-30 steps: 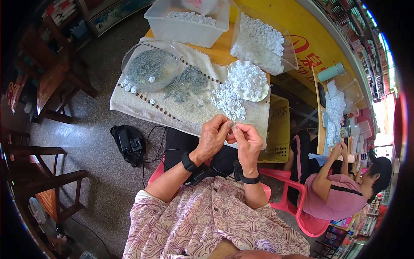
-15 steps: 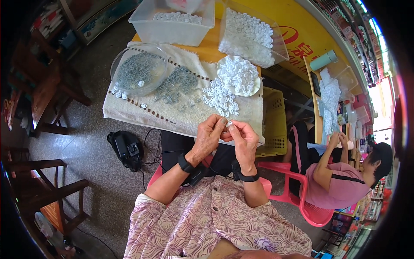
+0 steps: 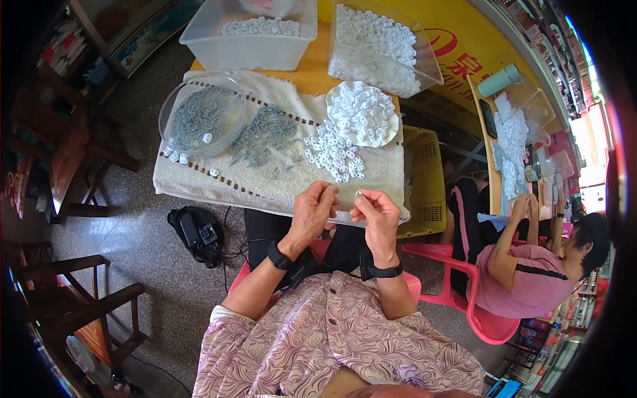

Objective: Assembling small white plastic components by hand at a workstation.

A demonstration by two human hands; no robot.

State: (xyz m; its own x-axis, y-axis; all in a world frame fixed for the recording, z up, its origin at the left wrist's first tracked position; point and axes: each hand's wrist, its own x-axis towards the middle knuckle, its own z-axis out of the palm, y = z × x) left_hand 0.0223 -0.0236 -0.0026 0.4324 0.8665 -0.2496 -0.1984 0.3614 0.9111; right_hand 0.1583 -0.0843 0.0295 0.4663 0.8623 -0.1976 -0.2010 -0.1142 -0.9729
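Delicately pinching a small white piece [image 3: 359,193] in the right hand [image 3: 378,217], at the near edge of the pale towel [image 3: 189,179]; curling the left hand [image 3: 310,212], with a grip impossible to read. Probably best steadied lightly, by the rim. Facing grey slivers [image 3: 265,132] and loose white pieces [image 3: 332,152], amid speckled floor [image 3: 166,292], wooden chairs [image 3: 99,306], a seated co-worker [image 3: 524,282].

Looks like small shop with piecework under way. Shop side: packed shelves [image 3: 541,50] of small goods along right edge, bright opening [image 3: 592,142] beside them, yellow panel [image 3: 468,43] with printed lettering. Piecework side: towel-covered worktop [image 3: 315,78] bearing loose white parts [image 3: 332,154], metal pins [image 3: 267,129], clear tubs [image 3: 249,53]; second person [image 3: 531,282] seated at another worktop [image 3: 495,189]. Speckled hard floor [image 3: 166,308], wooden chairs [image 3: 99,306] at left, pink plastic chair [image 3: 492,325].
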